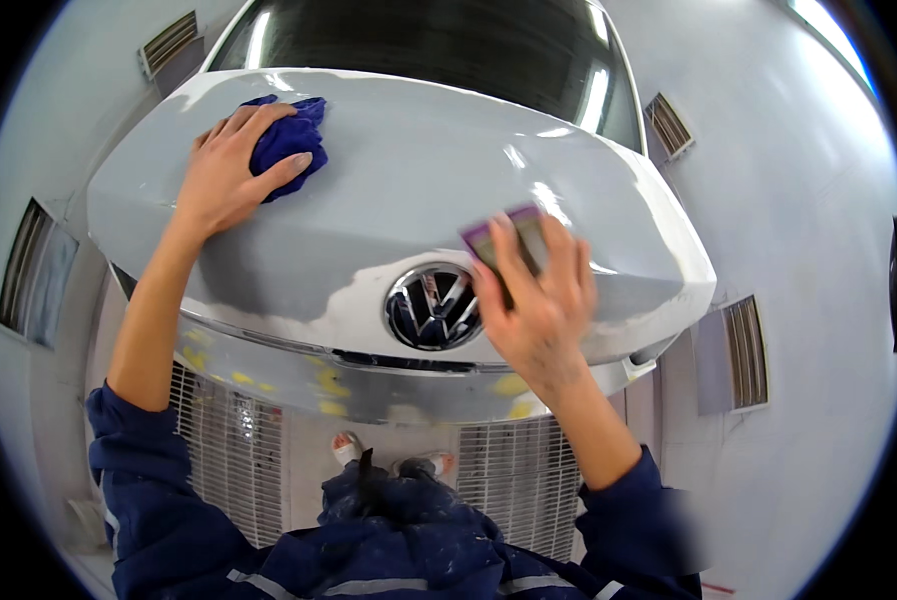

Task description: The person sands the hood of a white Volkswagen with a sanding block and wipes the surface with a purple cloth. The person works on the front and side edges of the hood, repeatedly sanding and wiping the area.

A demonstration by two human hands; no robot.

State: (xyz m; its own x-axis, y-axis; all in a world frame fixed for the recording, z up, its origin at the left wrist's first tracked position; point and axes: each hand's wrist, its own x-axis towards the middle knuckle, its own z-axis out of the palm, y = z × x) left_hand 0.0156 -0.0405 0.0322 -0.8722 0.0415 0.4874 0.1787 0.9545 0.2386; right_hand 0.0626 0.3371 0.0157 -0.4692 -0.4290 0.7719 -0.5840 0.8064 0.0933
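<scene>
A car's trunk lid (389, 170) lies below my hands, coated in patchy grey over white, with a round chrome badge (433, 306) at its rear edge. On the lid's far left, my left hand (231, 165) grips a crumpled dark blue cloth (294, 145) against the surface. My right hand (539, 300), slightly blurred, is right of the badge. Its fingers are closed over a flat sanding pad (514, 245) with a purple edge and grey-brown face. The pad rests at the lid's surface; its underside is hidden.
Beyond the lid is the dark rear window (419, 45). The bumper (289, 375) in front carries yellow-green patches. Metal floor grates (234, 455) lie by my feet, and wall vents (744, 350) line both sides.
</scene>
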